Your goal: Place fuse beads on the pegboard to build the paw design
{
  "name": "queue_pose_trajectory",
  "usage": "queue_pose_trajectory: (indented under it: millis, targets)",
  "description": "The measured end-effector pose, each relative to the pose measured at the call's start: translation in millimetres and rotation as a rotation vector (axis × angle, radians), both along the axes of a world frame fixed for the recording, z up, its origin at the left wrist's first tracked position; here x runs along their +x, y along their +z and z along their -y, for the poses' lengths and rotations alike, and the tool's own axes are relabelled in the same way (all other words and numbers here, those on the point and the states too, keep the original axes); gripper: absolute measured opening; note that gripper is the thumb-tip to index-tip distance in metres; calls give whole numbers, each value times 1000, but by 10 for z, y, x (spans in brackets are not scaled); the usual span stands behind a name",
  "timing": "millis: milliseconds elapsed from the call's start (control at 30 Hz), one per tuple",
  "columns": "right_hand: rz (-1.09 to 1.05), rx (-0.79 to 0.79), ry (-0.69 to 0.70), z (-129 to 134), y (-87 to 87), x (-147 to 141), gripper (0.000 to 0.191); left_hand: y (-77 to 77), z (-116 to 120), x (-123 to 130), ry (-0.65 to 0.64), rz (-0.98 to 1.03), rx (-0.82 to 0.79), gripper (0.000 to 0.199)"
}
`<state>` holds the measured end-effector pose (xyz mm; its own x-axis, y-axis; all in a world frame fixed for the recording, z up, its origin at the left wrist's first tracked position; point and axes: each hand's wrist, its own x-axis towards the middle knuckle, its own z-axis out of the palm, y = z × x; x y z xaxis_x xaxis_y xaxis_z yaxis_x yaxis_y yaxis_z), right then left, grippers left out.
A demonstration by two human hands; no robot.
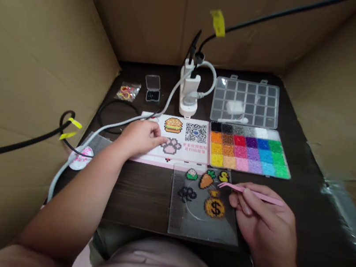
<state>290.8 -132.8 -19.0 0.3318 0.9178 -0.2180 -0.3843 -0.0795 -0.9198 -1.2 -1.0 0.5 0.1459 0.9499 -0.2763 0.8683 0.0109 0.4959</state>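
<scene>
My right hand grips pink tweezers whose bent tips point left, above the upper right of a clear pegboard. Bead figures lie on the board: a green and white one, a carrot, a small yellow duck, an orange money bag with a dollar sign, and a black paw-like outline. My left hand rests on a printed pattern card, thumb and fingers apart. Its thumb reaches the pink paw picture, below a burger picture.
Right of the card is a bead tray sorted by colour, its compartmented lid behind it. A white power strip with cables stands mid-back. Further left are a small box of black beads and a bag. Cardboard walls surround the table.
</scene>
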Motion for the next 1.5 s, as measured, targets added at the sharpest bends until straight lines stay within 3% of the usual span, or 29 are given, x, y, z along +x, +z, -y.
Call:
queue_pose_trajectory:
  millis: [533,1100,1500]
  targets:
    - [-14,-3,47,6,-92,76,26,-15,11,-39,10,70,-52,34]
    - [1,4,52,-6,-27,26,21,-85,-30,-60,34,55,-31,34]
    - [2,30,41,0,-24,5,18,-48,-19,-17,54,55,-35,33]
